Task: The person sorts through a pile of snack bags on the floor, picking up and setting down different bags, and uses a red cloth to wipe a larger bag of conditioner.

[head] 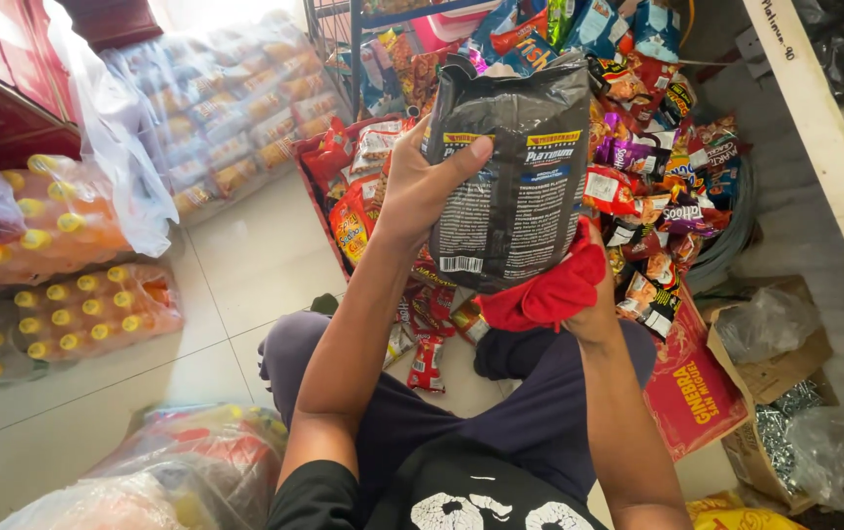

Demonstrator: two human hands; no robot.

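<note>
Head view: a dark grey glossy plastic bag with pale print is held upright in front of the knees. The left hand clasps its left edge, thumb across the face. The right hand supports the lower right corner through a crumpled red cloth. The bag looks full, soft and slippery, best gripped at its sides.

One head-worn camera looks steeply down, close over the person's lap and arms, facing forward toward the snack pile on the floor.
</note>
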